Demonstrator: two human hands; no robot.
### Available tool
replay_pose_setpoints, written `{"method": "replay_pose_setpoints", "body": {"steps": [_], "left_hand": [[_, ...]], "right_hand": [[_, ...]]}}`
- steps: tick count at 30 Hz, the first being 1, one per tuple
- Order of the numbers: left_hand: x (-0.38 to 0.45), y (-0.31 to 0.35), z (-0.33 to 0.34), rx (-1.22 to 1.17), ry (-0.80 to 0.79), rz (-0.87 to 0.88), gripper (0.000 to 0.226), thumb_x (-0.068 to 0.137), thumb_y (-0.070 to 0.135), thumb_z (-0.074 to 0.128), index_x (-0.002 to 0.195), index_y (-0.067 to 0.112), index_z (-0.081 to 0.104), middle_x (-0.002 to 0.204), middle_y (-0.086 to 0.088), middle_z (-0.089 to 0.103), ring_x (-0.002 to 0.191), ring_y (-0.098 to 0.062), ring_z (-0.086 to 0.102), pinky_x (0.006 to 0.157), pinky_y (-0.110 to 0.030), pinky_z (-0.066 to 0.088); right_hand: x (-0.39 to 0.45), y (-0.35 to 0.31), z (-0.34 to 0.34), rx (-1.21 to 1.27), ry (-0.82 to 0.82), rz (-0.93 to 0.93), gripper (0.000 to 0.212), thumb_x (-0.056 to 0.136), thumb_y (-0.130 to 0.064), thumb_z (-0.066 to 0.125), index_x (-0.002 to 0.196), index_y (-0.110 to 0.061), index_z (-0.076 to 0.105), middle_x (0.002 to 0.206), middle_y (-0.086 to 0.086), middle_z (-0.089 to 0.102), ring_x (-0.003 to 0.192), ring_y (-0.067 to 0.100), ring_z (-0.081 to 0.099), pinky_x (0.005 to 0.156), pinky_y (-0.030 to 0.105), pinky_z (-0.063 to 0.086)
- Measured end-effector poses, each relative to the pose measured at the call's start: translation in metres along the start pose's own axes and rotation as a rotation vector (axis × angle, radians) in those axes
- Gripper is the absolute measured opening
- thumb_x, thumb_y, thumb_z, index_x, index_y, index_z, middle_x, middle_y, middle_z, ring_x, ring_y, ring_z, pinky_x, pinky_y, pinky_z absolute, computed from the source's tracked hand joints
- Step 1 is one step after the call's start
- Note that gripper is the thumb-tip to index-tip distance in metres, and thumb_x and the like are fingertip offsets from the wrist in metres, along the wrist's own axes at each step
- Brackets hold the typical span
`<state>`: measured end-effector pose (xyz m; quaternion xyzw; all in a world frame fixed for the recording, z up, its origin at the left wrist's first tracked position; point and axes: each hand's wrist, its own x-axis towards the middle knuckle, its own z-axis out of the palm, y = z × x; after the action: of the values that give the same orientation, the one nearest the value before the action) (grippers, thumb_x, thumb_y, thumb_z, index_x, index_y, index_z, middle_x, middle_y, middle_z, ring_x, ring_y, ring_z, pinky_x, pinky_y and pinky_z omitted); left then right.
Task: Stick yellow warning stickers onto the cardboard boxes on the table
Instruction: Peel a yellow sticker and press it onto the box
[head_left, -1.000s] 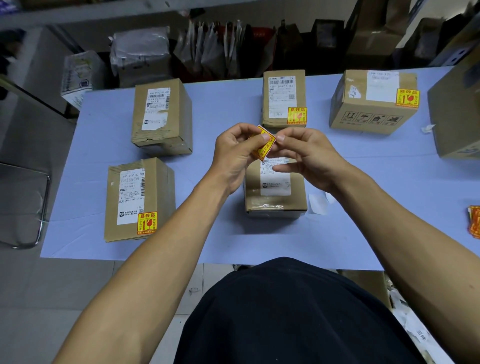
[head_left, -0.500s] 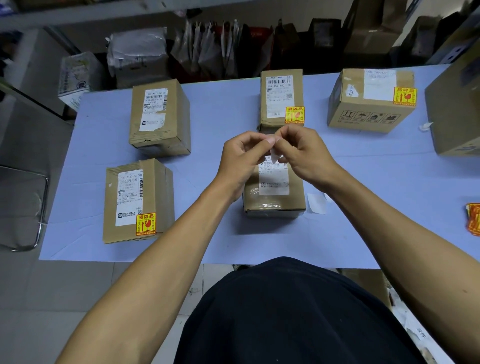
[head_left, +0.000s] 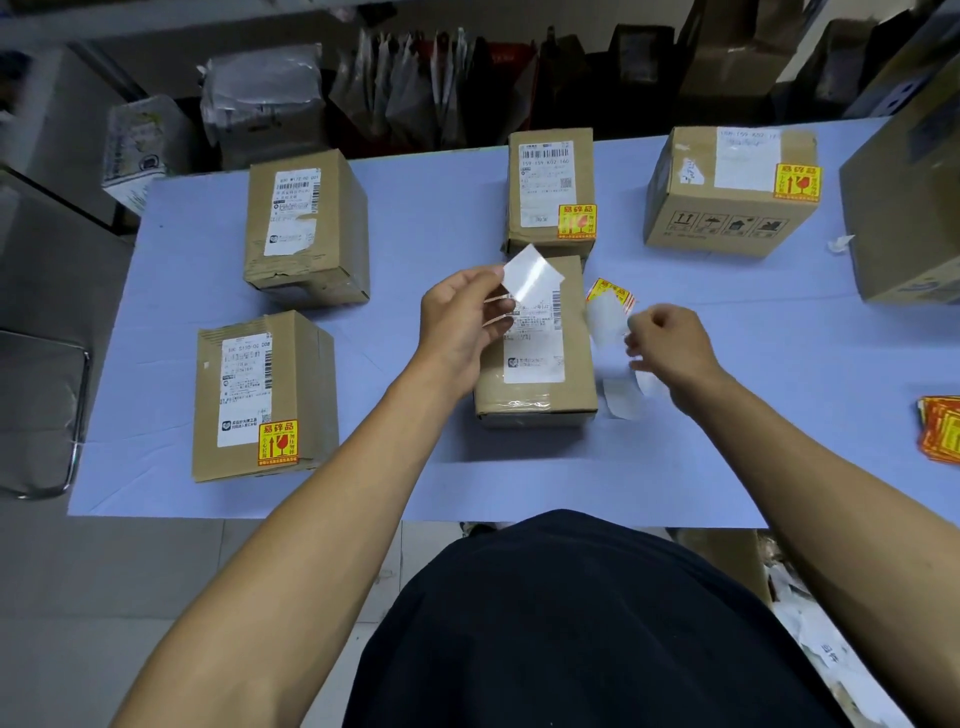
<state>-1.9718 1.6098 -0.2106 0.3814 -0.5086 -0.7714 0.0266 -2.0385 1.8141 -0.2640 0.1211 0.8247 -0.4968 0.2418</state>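
Note:
My left hand (head_left: 465, 325) pinches a white backing paper (head_left: 532, 278) above the middle cardboard box (head_left: 535, 400), which shows only a shipping label. My right hand (head_left: 672, 345) pinches the peeled yellow warning sticker (head_left: 609, 304) just right of that box, its pale back facing me. The back left box (head_left: 306, 228) also has no yellow sticker. Yellow stickers sit on the front left box (head_left: 265, 395), the back middle box (head_left: 550, 182) and the back right box (head_left: 727, 208).
A blue table (head_left: 208, 483) carries the boxes. A stack of yellow stickers (head_left: 943, 428) lies at the right edge, used backing papers (head_left: 623, 397) beside the middle box. A large carton (head_left: 909, 208) stands far right, a metal chair (head_left: 41, 415) left of the table.
My hands have pulled apart. The sticker came off its backing: the left hand kept the white paper, the right hand carried the sticker to the right.

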Motion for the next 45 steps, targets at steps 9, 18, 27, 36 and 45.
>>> {"method": "replay_pose_setpoints", "body": {"steps": [9, 18, 27, 36, 45], "left_hand": [[0.004, -0.008, -0.003, 0.165, 0.063, 0.024, 0.013, 0.093, 0.013, 0.063, 0.08, 0.013, 0.062, 0.072, -0.001, 0.061, 0.062, -0.013, 0.058, 0.066, -0.029, 0.054], [0.008, -0.012, 0.002, 0.295, 0.046, 0.052, 0.012, 0.093, 0.018, 0.065, 0.082, 0.016, 0.067, 0.081, -0.002, 0.067, 0.064, -0.01, 0.062, 0.066, -0.026, 0.055], [0.005, -0.026, 0.024, 0.36, 0.066, 0.09, 0.01, 0.092, 0.018, 0.064, 0.084, 0.014, 0.069, 0.079, 0.001, 0.067, 0.061, -0.007, 0.063, 0.066, -0.028, 0.054], [-0.011, -0.018, 0.028, -0.045, -0.174, -0.132, 0.009, 0.096, 0.013, 0.058, 0.091, 0.011, 0.065, 0.092, -0.008, 0.068, 0.087, -0.025, 0.068, 0.078, -0.036, 0.052], [-0.008, -0.018, 0.004, 0.229, -0.117, -0.072, 0.01, 0.094, 0.026, 0.064, 0.097, 0.017, 0.067, 0.088, -0.002, 0.069, 0.076, -0.016, 0.06, 0.058, -0.026, 0.048]], "right_hand": [[-0.001, 0.048, -0.009, -0.398, -0.052, 0.032, 0.02, 0.088, -0.008, 0.056, 0.083, 0.005, 0.069, 0.088, 0.021, 0.072, 0.089, 0.04, 0.068, 0.084, 0.051, 0.057], [0.001, 0.046, -0.012, -0.512, 0.016, -0.003, 0.005, 0.083, -0.018, 0.07, 0.083, -0.018, 0.065, 0.092, 0.007, 0.07, 0.09, 0.028, 0.061, 0.07, 0.033, 0.047], [-0.034, -0.024, 0.016, -0.245, 0.144, -0.617, 0.006, 0.085, -0.021, 0.062, 0.089, -0.017, 0.064, 0.083, -0.006, 0.06, 0.077, 0.014, 0.056, 0.07, 0.033, 0.048], [-0.044, -0.047, 0.032, -0.083, -0.052, -0.568, 0.005, 0.083, -0.013, 0.07, 0.087, -0.014, 0.068, 0.085, -0.006, 0.07, 0.078, 0.008, 0.066, 0.07, 0.023, 0.054], [-0.044, -0.061, 0.02, 0.629, -0.305, 0.147, 0.012, 0.093, -0.005, 0.062, 0.086, -0.015, 0.061, 0.077, 0.003, 0.074, 0.069, 0.014, 0.074, 0.059, 0.024, 0.06]]}}
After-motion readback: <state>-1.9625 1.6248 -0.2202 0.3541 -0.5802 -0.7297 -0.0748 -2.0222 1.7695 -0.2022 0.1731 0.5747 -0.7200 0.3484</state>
